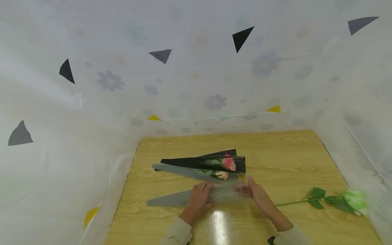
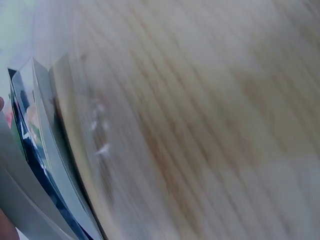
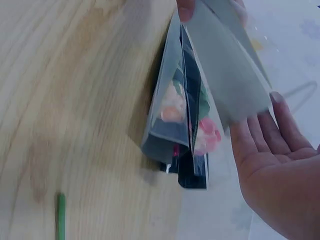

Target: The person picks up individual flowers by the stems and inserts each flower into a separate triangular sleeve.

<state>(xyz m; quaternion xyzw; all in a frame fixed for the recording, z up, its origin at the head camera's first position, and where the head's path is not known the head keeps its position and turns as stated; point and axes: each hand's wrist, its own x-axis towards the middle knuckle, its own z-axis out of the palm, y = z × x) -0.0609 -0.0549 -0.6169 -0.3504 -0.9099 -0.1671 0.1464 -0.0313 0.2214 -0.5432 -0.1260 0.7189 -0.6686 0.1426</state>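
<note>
A grey, clear-fronted flower sleeve [image 1: 225,192] tapers to the left in the head view. Around its middle my left hand [image 1: 199,200] grips it, thumb on one side and fingers on the other, as the right wrist view shows. At the wide end, my right hand [image 1: 258,195] touches the sleeve with fairly straight fingers, its thumb raised apart. The fingertips [image 3: 257,132] are partly hidden by the sleeve's edge. Just beyond lie a grey sleeve with a peach rose [image 1: 222,175] and a black sleeve with a pink rose [image 1: 229,164].
A pale green rose [image 1: 353,199] with a leafy stem lies on the right of the wooden table [image 1: 291,149]. Another black sleeve [image 1: 231,152] shows behind the front black one. Flower-patterned plastic sheeting [image 1: 190,85] surrounds the table on the back and both sides.
</note>
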